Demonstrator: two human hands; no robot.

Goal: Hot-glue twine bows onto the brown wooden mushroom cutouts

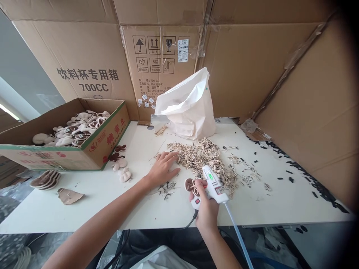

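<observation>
My right hand (208, 211) is wrapped round the handle of a white hot glue gun (215, 184). A long translucent glue stick (238, 228) runs out of its back, and a black cord leaves the handle. Between that hand's thumb and fingers is also a small brown and white slipper-shaped piece (189, 184) with a beige cord bow on it. My left hand (163, 169) lies palm down, fingers spread, on the white table. Its fingertips reach the left edge of a heap of small beige cord pieces (200, 153), some with dark bits among them.
A cardboard box (105, 144) of white and brown slipper-shaped pieces stands at the left. Several more pieces (120, 163) lie beside it, with a stack (46, 179) near the table's left edge. A white bag (193, 112) stands behind the heap. Black bits (291, 179) are strewn at the right.
</observation>
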